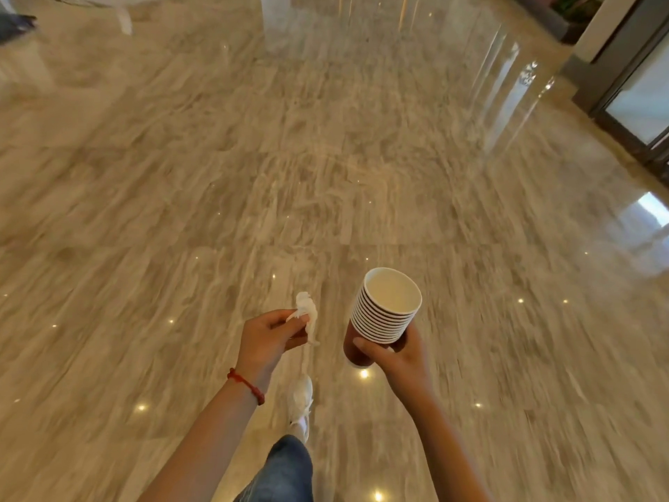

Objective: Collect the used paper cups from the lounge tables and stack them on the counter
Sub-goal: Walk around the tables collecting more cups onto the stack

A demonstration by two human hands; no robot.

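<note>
While the right hand point(394, 353) grips only the cup stack's point(383, 313) base, its top could tip; left hand point(269, 338) pinches a tissue point(307, 317).

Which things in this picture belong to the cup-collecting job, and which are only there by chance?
Part of the job:
- stack of paper cups, gripped by the right hand

Not part of the job:
- crumpled tissue, pinched by the left hand
- red bracelet
- white shoe
- marble floor
</note>
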